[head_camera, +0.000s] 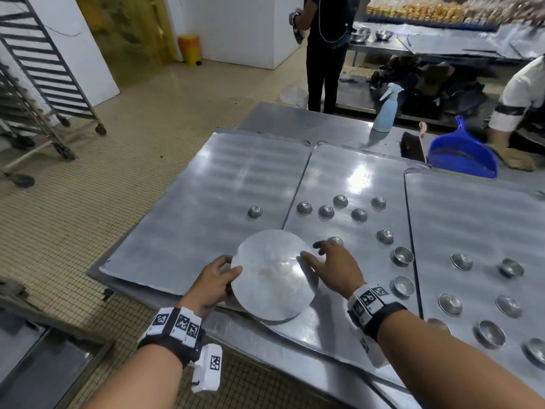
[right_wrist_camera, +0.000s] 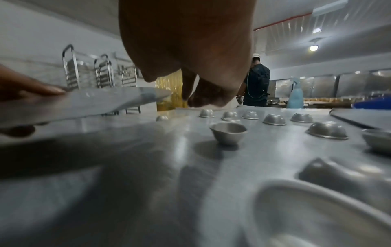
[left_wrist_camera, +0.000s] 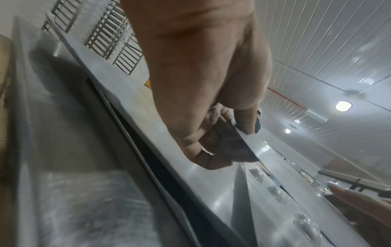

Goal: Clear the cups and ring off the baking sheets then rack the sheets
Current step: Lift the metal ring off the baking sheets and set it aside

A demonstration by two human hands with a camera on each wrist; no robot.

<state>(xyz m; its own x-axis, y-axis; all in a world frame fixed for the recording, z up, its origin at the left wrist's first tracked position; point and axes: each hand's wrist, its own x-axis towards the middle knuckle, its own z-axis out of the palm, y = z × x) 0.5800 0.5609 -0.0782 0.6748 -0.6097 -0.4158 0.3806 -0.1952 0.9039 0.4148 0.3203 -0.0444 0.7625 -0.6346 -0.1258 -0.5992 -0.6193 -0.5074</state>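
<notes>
Brushed metal everywhere: three baking sheets lie side by side on the steel table (head_camera: 295,119), left sheet (head_camera: 206,187), middle sheet (head_camera: 351,178), right sheet (head_camera: 472,208), their long edges close together. Your left hand (head_camera: 213,283) pinches the near-left rim of a flat round disc (head_camera: 272,276), thumb on top; the left wrist view alone shows the other fingers (left_wrist_camera: 211,160) curled under it. Your right hand (head_camera: 333,268) has relaxed, spread fingers, fingertips at the disc's right edge. The right wrist view shows what the head view cannot: the disc (right_wrist_camera: 84,103) is tilted, raised clear of the sheet. It hangs over the seam between left and middle sheets, near the table's front edge. Small cups (head_camera: 359,214) dot the middle and right sheets, most inverted, some upright; one cup (head_camera: 255,211) sits on the left sheet. Wheeled racks (head_camera: 44,72) stand across open floor to your left. A spray bottle (head_camera: 387,109) and blue dustpan (head_camera: 460,154) occupy the far right.
</notes>
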